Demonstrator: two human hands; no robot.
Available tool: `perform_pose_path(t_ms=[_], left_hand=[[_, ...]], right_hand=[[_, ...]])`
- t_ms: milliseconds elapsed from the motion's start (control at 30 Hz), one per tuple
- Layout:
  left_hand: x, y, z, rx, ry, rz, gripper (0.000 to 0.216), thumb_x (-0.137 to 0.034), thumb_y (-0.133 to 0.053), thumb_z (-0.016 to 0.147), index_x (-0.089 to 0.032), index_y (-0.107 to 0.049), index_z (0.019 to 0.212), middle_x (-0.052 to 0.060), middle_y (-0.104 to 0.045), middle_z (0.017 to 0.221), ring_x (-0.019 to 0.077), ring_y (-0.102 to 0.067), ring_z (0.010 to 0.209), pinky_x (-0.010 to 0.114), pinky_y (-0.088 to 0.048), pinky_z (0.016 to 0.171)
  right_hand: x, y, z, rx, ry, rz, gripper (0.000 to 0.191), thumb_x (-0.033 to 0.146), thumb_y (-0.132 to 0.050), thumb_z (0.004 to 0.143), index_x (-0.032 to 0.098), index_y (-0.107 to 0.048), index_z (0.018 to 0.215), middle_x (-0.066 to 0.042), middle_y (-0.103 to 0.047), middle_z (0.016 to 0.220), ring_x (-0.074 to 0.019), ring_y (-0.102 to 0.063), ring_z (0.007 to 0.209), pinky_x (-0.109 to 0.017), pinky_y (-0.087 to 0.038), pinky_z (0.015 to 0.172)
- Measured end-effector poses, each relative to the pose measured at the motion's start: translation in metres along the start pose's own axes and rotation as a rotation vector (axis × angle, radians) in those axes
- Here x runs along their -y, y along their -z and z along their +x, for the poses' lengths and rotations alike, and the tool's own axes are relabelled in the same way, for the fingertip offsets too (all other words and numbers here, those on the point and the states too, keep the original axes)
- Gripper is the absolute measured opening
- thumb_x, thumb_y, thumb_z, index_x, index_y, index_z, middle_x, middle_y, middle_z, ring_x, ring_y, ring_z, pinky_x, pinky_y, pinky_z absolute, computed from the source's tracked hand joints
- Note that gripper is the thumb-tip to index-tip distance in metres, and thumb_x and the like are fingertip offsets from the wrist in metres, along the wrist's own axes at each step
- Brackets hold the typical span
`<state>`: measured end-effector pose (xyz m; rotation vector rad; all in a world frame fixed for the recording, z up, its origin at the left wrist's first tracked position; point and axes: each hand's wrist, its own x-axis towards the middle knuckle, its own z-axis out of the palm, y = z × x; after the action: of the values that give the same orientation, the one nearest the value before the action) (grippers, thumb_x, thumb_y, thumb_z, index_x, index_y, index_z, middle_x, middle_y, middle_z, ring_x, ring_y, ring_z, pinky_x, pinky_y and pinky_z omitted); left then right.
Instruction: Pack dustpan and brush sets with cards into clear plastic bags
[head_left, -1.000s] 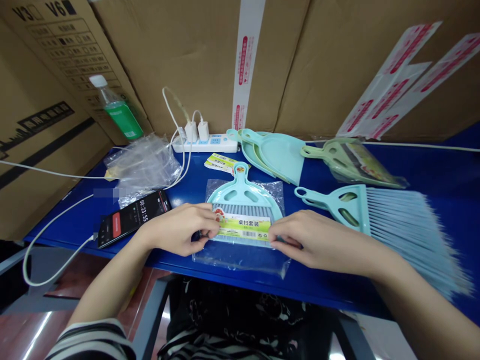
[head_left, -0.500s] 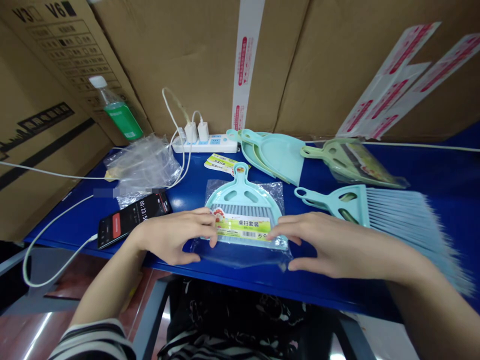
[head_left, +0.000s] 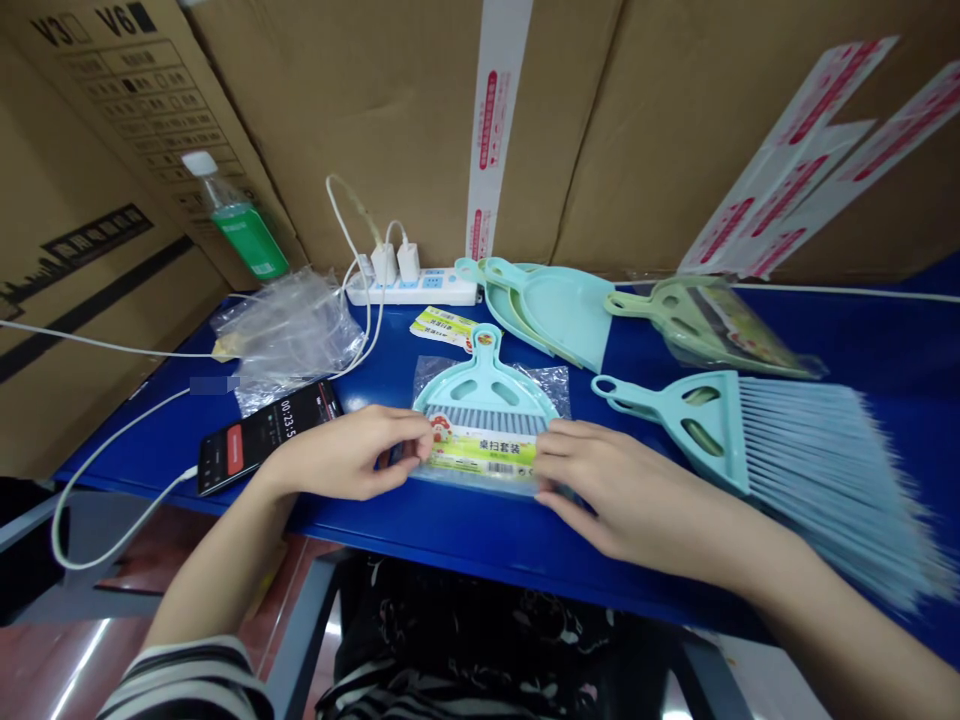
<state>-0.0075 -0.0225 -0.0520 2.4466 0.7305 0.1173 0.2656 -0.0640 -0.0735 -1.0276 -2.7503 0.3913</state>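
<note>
A light-blue dustpan-and-brush set (head_left: 491,385) lies in a clear plastic bag (head_left: 553,378) on the blue table, handle pointing away from me. A yellow-green label card (head_left: 480,450) covers the lower part of its grey bristles. My left hand (head_left: 367,450) pinches the bag's edge at the card's left end, thumb below and fingers above. At the right end, my right hand (head_left: 592,480) is closed on the bag's edge; its fingertips are partly hidden. A loose blue hand brush (head_left: 697,420) with long bristles lies to the right, near my right forearm.
Behind the set are stacked dustpans (head_left: 559,305), a bagged green set (head_left: 712,315) and spare label cards (head_left: 442,327). Leftward lie a phone (head_left: 259,440) on a cable, crumpled plastic bags (head_left: 292,325), a power strip (head_left: 450,288) and a bottle (head_left: 244,230). Cardboard (head_left: 375,110) stands behind.
Both hands have closed from loosely spread fingers onto the bag's sides. The bag's loose front end, earlier flat toward me, no longer sticks out in front.
</note>
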Motion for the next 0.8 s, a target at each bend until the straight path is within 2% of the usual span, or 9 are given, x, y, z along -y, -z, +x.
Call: perform_pose_path(t_ms=[67,167,300,433,533,633,800], left_hand=[[0.001,-0.002,0.001,-0.016,0.006,-0.001,0.009,-0.022,-0.051,0.090,-0.017,-0.058,0.093,0.004,-0.061,0.093,0.0121,-0.056,0.072,0.022,-0.045,0.063],[0.003,-0.005,0.003,-0.055,0.004,0.008,0.014,-0.027,-0.056,0.090,-0.018,-0.063,0.098,0.005,-0.062,0.099,0.0144,-0.059,0.082,0.024,-0.047,0.068],[0.005,-0.009,0.007,-0.114,0.035,0.034,0.019,-0.024,-0.048,0.094,-0.017,-0.064,0.085,0.003,-0.060,0.090,0.0131,-0.059,0.078,0.026,-0.047,0.073],[0.004,-0.013,0.010,-0.158,0.074,0.062,0.020,-0.022,-0.047,0.094,-0.017,-0.062,0.082,0.003,-0.058,0.090,0.0131,-0.060,0.079,0.026,-0.046,0.073],[0.004,-0.017,0.013,-0.196,0.103,0.101,0.021,-0.023,-0.046,0.094,-0.017,-0.061,0.080,0.002,-0.058,0.087,0.0122,-0.059,0.073,0.025,-0.046,0.068],[0.004,-0.022,0.014,-0.227,0.114,0.137,0.020,-0.022,-0.046,0.092,-0.017,-0.059,0.078,0.001,-0.057,0.085,0.0110,-0.057,0.069,0.024,-0.045,0.064],[0.005,-0.027,0.016,-0.264,0.135,0.183,0.016,-0.019,-0.047,0.088,-0.016,-0.057,0.076,0.002,-0.055,0.090,0.0078,-0.053,0.061,0.023,-0.045,0.058]], right_hand=[[-0.001,-0.002,0.002,-0.010,-0.022,0.010,0.022,0.007,-0.049,0.087,0.019,-0.058,0.070,-0.003,-0.062,0.074,-0.0188,-0.058,0.073,-0.034,-0.045,0.071],[-0.002,-0.001,0.003,-0.010,-0.089,0.035,0.021,0.007,-0.047,0.084,0.020,-0.052,0.068,-0.002,-0.060,0.069,-0.0179,-0.056,0.068,-0.031,-0.041,0.063],[-0.004,-0.001,0.004,-0.017,-0.150,0.067,0.018,0.008,-0.046,0.083,0.020,-0.046,0.069,-0.001,-0.057,0.067,-0.0166,-0.052,0.063,-0.028,-0.036,0.058],[-0.006,-0.003,0.004,-0.027,-0.192,0.134,0.018,0.008,-0.044,0.082,0.021,-0.041,0.070,0.000,-0.055,0.065,-0.0155,-0.050,0.060,-0.027,-0.033,0.056],[-0.005,-0.006,0.006,-0.040,-0.237,0.152,0.014,0.008,-0.042,0.083,0.020,-0.047,0.084,0.000,-0.055,0.067,-0.0160,-0.051,0.061,-0.027,-0.035,0.057],[-0.004,-0.009,0.009,-0.046,-0.276,0.098,0.024,0.008,-0.041,0.083,0.017,-0.048,0.104,0.002,-0.052,0.063,-0.0168,-0.051,0.058,-0.028,-0.035,0.057],[-0.006,-0.013,0.011,-0.039,-0.320,0.055,0.031,0.007,-0.039,0.081,0.014,-0.046,0.110,0.006,-0.041,0.056,-0.0158,-0.046,0.050,-0.027,-0.030,0.051]])
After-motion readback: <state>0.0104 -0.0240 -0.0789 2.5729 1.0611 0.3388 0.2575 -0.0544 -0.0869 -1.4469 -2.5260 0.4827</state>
